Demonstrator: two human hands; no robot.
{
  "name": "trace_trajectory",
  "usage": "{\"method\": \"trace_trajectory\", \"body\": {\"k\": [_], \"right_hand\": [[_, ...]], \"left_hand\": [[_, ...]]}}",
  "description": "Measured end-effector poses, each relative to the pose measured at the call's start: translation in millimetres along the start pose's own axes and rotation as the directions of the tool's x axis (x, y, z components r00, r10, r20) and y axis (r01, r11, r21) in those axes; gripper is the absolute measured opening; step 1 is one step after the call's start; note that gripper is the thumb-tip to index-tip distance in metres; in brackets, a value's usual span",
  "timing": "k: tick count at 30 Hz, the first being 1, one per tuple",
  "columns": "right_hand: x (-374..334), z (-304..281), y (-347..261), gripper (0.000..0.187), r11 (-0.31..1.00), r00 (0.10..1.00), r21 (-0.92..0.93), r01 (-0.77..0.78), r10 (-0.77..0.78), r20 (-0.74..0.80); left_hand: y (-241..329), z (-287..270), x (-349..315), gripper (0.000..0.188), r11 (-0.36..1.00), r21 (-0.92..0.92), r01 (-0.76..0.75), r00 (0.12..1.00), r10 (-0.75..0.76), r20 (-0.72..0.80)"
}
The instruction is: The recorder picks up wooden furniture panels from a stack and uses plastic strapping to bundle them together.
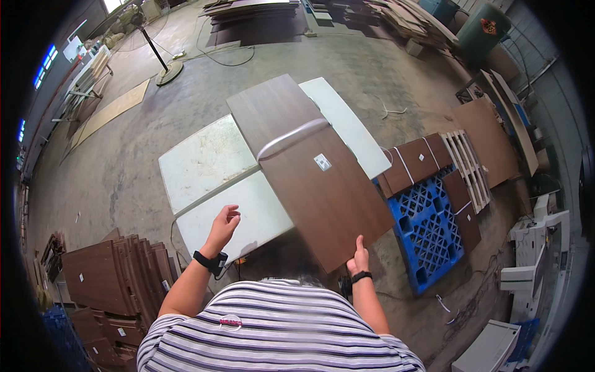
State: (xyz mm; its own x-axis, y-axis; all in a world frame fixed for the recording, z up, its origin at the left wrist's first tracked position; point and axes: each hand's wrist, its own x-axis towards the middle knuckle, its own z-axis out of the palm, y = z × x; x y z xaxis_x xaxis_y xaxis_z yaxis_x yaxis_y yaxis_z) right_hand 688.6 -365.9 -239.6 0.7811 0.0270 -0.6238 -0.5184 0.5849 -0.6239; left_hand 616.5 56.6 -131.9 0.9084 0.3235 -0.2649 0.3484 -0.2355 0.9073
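A long brown wood-look board [334, 192] lies slantwise over white-topped tables, a shiny clear band [291, 137] across its middle and a small white label on its face. My right hand [358, 257] is closed on the board's near edge, thumb on top; the fingers beneath are hidden. Over the near white tabletop [260, 214], left of the board, my left hand [226, 224] hangs with loosely bent fingers and nothing visible in them. Another white top [204, 162] lies farther left, and a third white top [347, 118] shows beyond the board's right side.
At right, strapped brown panels [415, 162] lie on a blue plastic pallet [427, 235] beside a wooden slatted pallet [466, 167]. Stacked brown boards [118, 279] stand at lower left. A pedestal fan [167, 74] and a loose cable [235, 62] are farther back.
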Motion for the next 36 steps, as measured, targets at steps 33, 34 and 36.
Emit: {"method": "trace_trajectory", "body": {"k": [33,34,36], "right_hand": [[7.1,-22.3,-31.8,0.076,0.947,0.970,-0.286,-0.147,0.195,0.147],[-5.3,-11.9,-41.5,0.074,0.942,0.971,-0.298,-0.156,0.202,0.131],[7.4,-21.6,-33.7,0.069,0.942,0.985,-0.312,-0.128,0.157,0.069]], "left_hand": [[-27.5,108.4,-32.4,0.032,0.980,-0.012,0.196,0.922,-0.180,0.342],[-32.0,110.6,-30.0,0.031,0.984,-0.006,0.180,0.926,-0.167,0.337],[-18.2,122.1,-27.2,0.031,0.983,0.008,0.181,0.919,-0.172,0.355]]}}
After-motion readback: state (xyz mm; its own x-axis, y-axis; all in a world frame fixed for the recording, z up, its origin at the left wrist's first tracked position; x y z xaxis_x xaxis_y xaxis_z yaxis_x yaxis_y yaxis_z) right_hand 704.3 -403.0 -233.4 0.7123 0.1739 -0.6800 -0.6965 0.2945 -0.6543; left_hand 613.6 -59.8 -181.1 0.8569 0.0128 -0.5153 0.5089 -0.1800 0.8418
